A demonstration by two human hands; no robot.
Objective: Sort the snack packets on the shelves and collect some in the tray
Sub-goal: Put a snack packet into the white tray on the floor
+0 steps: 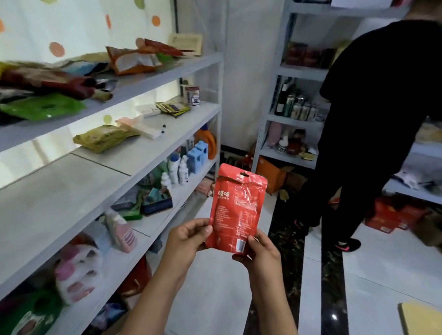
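I hold a red snack packet (238, 207) upright in front of me, its printed back side facing me. My left hand (188, 236) pinches its lower left edge and my right hand (260, 250) grips its lower right corner. On my left runs a white shelf unit (57, 196). Its top shelf carries a pile of snack packets: a green one (41, 106), dark red ones (52, 80) and an orange one (132, 61). The middle shelf holds a yellow-green packet (104, 138) and small sachets (173, 108). No tray is in view.
A person in black (378, 120) stands at the right by a second white shelf unit (295, 73) with bottles and boxes. The lower left shelves hold bottles (178, 167) and plush items (79, 267). Red boxes (390, 216) sit on the tiled floor. A yellow board (427, 332) lies at bottom right.
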